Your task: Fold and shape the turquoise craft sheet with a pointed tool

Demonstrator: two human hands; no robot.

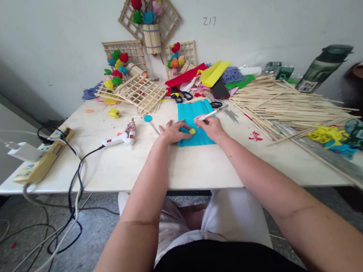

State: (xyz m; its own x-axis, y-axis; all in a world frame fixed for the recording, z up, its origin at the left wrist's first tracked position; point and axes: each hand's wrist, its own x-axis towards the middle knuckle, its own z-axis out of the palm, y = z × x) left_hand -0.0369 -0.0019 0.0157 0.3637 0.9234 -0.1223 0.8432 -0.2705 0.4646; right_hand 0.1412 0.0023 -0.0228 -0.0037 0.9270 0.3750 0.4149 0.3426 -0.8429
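Observation:
A folded sheet of blue crepe paper (183,112) lies flat in front of me on the white table. My left hand (174,132) rests on its left edge with fingers spread, the fingertips beside a small yellow piece (192,131) on the paper. In my right hand (210,127) is a white pen (210,114), pinched near its tip, the tip close to the blue paper. Black-handled scissors (216,104) sit just past the paper's right edge. A blue disc on a thin stem (148,118) lies left of the paper.
A hot glue gun (122,136) and a power strip (45,155) with trailing cords are at left. Many thin wooden sticks (276,102) cover the right side. Behind are crepe paper rolls (216,73), lattice panels (142,91) with paper flowers and a dark bottle (324,67).

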